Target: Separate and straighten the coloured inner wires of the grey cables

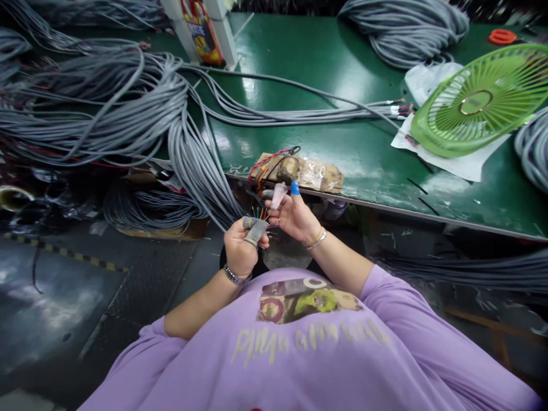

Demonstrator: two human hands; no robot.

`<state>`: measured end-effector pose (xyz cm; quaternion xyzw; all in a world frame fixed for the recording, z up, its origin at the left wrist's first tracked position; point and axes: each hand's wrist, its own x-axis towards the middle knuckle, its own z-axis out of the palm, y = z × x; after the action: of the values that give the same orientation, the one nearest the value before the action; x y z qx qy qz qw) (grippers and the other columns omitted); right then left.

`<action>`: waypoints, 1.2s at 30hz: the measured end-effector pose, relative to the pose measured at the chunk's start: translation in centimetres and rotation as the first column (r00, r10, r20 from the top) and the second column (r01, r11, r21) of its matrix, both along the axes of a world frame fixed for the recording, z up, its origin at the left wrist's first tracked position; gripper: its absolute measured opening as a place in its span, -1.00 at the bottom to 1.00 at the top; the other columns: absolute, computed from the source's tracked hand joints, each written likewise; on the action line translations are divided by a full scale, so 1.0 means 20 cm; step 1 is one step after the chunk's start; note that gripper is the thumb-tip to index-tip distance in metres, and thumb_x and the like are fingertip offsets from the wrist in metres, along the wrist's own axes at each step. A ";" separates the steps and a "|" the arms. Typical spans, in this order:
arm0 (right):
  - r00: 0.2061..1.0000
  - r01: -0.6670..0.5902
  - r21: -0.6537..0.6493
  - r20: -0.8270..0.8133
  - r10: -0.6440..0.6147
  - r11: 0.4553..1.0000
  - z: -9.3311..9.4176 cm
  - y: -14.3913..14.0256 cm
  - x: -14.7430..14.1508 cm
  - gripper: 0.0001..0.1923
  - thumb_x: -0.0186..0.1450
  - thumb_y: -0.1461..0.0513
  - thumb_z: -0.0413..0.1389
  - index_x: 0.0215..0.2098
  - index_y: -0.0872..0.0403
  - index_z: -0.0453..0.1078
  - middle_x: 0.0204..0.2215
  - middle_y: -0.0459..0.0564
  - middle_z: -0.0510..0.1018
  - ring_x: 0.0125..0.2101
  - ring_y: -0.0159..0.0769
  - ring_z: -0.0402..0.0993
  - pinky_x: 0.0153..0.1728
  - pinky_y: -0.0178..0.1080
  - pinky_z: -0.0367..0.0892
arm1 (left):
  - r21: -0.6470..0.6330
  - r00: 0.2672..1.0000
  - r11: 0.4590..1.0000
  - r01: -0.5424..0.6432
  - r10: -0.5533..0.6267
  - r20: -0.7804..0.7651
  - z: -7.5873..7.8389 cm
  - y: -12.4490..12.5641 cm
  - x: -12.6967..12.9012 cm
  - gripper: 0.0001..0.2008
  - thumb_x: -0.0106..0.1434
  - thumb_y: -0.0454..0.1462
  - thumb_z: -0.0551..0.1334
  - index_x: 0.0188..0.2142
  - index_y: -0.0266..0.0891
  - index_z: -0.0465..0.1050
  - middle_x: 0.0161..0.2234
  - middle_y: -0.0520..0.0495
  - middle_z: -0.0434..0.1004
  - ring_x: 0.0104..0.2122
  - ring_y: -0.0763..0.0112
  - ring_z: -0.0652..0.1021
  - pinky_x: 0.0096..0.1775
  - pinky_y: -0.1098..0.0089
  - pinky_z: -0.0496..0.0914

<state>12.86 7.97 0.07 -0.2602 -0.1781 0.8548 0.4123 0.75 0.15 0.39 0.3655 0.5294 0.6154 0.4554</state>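
While my left hand (240,249) grips the wires (262,214) just off the table's (377,171) near edge, my right hand (298,221) curls beside their tips; can't tell if it's pinching any. Working room between edge and shirt (299,365). One board (329,176) along that edge; one fan (475,103) farther right.

your two hands meet in front

your left arm (199,311) and right arm (345,254) reach forward, bare below the elbows, and come in toward the middle. your left hand (244,245) is curled up in a pinch. your right hand (299,221) shows its palm, with the thumb (296,198) sticking up. the hands are very near each other.
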 end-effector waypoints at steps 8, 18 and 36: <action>0.995 0.085 0.129 0.039 -0.091 0.988 -0.04 -0.01 0.00 -0.72 0.20 0.04 0.20 -0.33 0.09 0.42 -0.50 -0.15 0.45 -0.55 -0.50 0.28 -0.52 -0.40 0.26 | -0.033 0.997 0.999 0.033 -0.031 0.064 0.03 0.04 0.02 -0.80 0.03 -0.16 0.35 -0.49 -0.24 0.43 -0.70 0.12 0.38 -0.74 0.61 0.34 -0.67 0.59 0.28; 0.952 0.206 0.203 0.187 -0.244 0.957 -0.04 -0.02 0.00 -0.63 0.14 -0.04 0.22 -0.45 0.10 0.38 -0.55 -0.15 0.41 -0.57 -0.50 0.21 -0.53 -0.37 0.16 | -0.028 0.996 0.999 0.021 -0.018 0.090 0.03 0.08 0.05 -0.82 0.05 -0.18 0.34 -0.48 -0.24 0.44 -0.69 0.14 0.39 -0.74 0.62 0.35 -0.68 0.60 0.28; 0.938 0.343 0.043 0.043 -0.345 0.938 -0.02 0.02 -0.09 -0.59 0.12 -0.07 0.25 -0.45 0.11 0.39 -0.61 -0.18 0.40 -0.58 -0.50 0.27 -0.53 -0.39 0.19 | -0.031 1.000 0.999 0.019 -0.020 -0.016 -0.05 0.09 0.04 -0.79 0.05 -0.16 0.35 -0.49 -0.24 0.40 -0.68 0.13 0.40 -0.72 0.59 0.39 -0.67 0.59 0.31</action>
<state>10.98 8.37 -0.27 -0.3014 -0.1551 0.7595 0.5551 1.51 1.89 -0.65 0.3685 0.5391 0.5997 0.4626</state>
